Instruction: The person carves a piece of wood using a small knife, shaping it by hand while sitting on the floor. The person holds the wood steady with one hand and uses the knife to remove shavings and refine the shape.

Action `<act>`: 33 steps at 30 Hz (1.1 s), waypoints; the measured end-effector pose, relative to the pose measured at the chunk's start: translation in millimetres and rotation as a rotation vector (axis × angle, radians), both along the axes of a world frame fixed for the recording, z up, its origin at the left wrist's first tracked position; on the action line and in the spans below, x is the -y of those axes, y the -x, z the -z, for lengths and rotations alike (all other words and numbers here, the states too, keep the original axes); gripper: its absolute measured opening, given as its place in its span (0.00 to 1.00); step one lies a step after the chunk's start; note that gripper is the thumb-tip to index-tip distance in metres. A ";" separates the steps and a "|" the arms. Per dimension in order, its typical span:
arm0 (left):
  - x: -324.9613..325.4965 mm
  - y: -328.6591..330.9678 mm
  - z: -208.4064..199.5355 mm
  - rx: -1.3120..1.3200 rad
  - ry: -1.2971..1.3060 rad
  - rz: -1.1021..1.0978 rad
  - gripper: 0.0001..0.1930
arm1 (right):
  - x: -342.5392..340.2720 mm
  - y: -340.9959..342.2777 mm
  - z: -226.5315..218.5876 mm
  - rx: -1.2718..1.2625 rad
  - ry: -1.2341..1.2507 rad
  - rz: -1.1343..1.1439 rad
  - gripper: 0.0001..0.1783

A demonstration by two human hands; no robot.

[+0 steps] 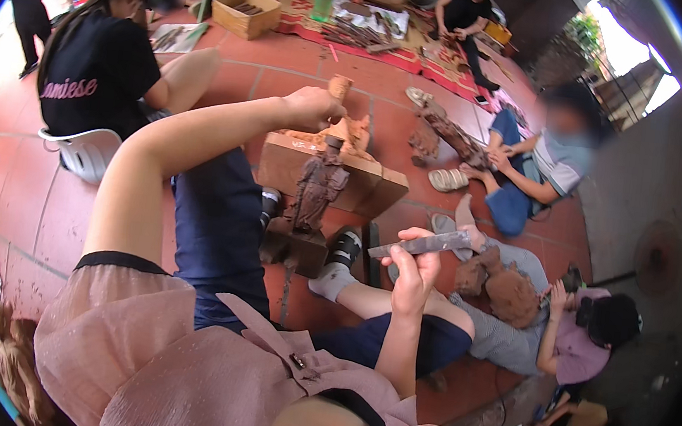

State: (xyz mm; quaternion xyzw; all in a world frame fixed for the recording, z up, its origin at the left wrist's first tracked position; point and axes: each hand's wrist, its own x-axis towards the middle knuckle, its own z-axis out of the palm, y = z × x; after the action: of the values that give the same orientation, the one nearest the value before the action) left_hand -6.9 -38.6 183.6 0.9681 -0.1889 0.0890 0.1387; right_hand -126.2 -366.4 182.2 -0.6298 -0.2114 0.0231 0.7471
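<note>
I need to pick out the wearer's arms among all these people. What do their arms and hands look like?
Both forearms are bare, with no gloves, rings or watch visible on the left hand or right hand. Sheer pink gathered sleeves with dark trim end at the upper arm.

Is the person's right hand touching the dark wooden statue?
No. The right hand holds a flat grey tool in the air, clearly apart from the dark wooden statue, which stands to its left.
</note>
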 end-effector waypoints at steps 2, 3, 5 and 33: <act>15.1 6.3 3.6 0.041 0.025 0.163 0.07 | 6.1 11.1 5.2 -0.057 -0.021 -0.005 0.13; 20.7 14.0 3.2 0.056 0.032 0.258 0.06 | 4.9 15.7 7.2 -0.061 0.002 0.026 0.14; 26.9 35.1 -1.8 0.026 0.067 0.355 0.06 | -3.1 16.6 11.2 -0.051 0.051 0.039 0.12; 138.2 163.9 132.3 -0.738 1.751 -0.311 0.12 | -74.2 -40.8 154.6 0.614 0.632 0.077 0.14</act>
State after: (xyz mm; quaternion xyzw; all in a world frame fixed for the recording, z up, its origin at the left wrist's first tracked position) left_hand -170.8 -176.7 51.3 0.5026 0.1304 -0.0942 0.8494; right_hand -85.4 -292.2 27.6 -0.8124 -0.3825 -0.1296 0.4205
